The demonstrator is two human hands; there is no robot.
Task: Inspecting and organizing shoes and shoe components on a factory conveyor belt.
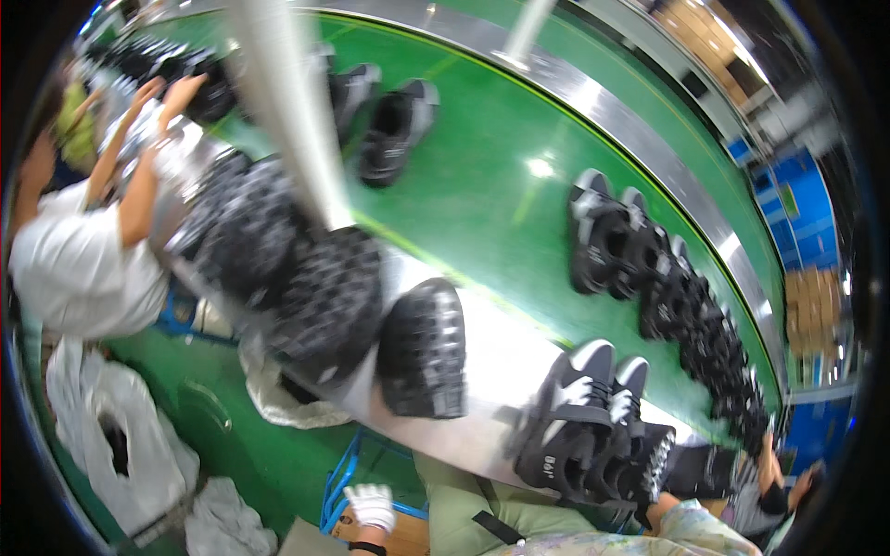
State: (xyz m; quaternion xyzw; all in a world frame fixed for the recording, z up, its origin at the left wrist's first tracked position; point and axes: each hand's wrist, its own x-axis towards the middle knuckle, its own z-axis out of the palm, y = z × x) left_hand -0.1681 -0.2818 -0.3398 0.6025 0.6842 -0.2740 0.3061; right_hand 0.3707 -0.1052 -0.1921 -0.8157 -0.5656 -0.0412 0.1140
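Observation:
My left hand (373, 508), in a white glove, is low in front of the bench above a cardboard box (408, 533), its fingers stretched out and nothing in them. My right forearm (660, 510) comes from a patterned sleeve at the lower right; shoes hide its hand, so I cannot see what it holds. Nearest to it is a dark shoe (660, 459) turned with its studded sole showing. Beside that stand black sneakers (579, 408) with white and grey toes. Left along the metal edge, a black shoe (424, 357) lies with its tread outward.
A green conveyor (482, 176) carries a row of black shoes (649, 269) at right and grey-black shoes (399, 130) at upper left. A white post (292, 111) rises by piled shoes (324, 306). Co-workers sit at both sides. Plastic bags (116, 435) lie lower left.

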